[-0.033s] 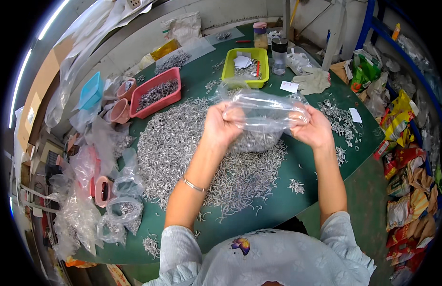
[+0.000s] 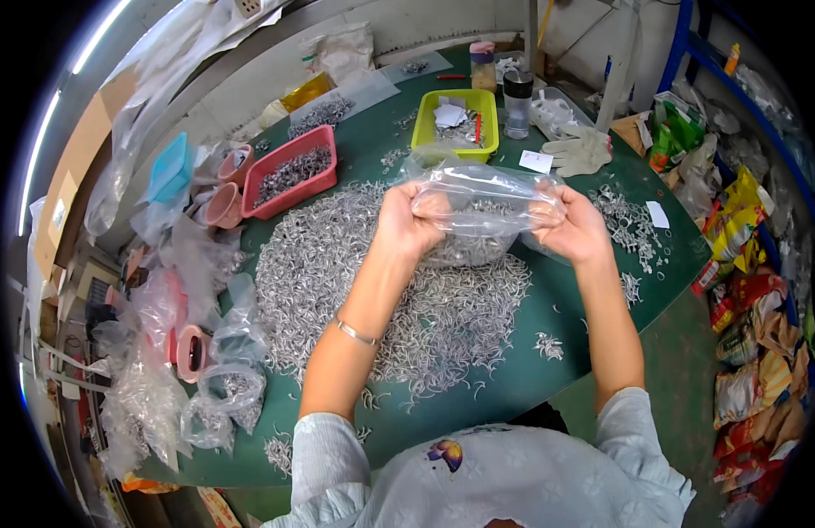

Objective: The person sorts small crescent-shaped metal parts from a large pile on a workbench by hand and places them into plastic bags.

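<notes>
Clear bag point(image 2: 485, 207) gripped at both ends.
Left hand point(image 2: 407, 222) and right hand point(image 2: 576, 231) fingers closed on it, above metal hooks point(image 2: 337, 264) on table point(image 2: 513, 387).

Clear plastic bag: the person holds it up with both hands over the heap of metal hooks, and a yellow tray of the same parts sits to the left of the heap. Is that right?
Not quite. The head view shows both hands, left hand and right hand, holding the clear plastic bag over the heap of metal hooks, but the tray to the left holding such parts is red. The yellow tray stands behind the bag.

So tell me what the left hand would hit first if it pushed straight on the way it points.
Probably the yellow tray: the left hand, gripping the clear bag, points across the table toward it, though depth is unclear.
</notes>
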Available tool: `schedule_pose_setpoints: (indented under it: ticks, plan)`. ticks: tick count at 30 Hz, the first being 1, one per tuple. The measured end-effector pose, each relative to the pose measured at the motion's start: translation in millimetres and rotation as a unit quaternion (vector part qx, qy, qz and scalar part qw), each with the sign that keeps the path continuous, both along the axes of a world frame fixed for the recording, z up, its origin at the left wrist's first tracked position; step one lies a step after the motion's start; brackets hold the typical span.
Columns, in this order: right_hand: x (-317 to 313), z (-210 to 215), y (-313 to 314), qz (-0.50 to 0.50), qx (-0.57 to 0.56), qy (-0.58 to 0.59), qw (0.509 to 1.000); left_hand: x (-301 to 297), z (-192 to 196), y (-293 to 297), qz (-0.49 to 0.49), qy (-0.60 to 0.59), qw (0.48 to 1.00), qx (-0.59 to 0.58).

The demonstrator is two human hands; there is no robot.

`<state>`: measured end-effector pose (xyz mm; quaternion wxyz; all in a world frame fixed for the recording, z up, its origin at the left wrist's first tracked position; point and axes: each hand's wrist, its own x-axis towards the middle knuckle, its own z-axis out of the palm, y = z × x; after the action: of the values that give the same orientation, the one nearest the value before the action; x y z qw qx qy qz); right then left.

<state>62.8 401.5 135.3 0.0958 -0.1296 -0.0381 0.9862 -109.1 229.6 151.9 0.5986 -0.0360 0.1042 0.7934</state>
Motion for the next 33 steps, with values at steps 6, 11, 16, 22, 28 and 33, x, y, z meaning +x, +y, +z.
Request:
schedule_pose_setpoints:
  ticks: [6, 11, 16, 22, 28, 33]
  plan:
    - [-36.7, -27.7, 9.2, -0.016, 0.197, -0.136, 0.971, -62.4, -88.8, 40.2, 0.014, 0.129, 0.978, -0.166]
    - [-45.0, -62.6, -1.8, -0.091, 0.637, -0.186, 0.743, -63.7, -101.9, 13.7, -0.105, 0.099, 0.988, -0.059]
    - [-47.0, -65.2, -2.9, -0.244, 0.864, -0.199, 0.394, -28.0, -73.8, 2.3, 0.015, 0.371, 0.892, -0.257]
    - [-48.1, -48.8, -48.8, -0.295, 0.927, 0.044, 0.228, -23.6, -67.3, 12.4, 0.065, 0.609, 0.688, -0.389]
    - [-47.6, -73.0, -38.4, 0.041, 0.986, -0.124, 0.1, -42.9, -94.2, 18.9, 0.3, 0.603, 0.603, -0.428]
    - [-46.7, -80.4, -34.4, -0.054, 0.996, -0.062, 0.048, -11.4, -67.0, 13.6, 0.524, 0.785, 0.174, -0.28]
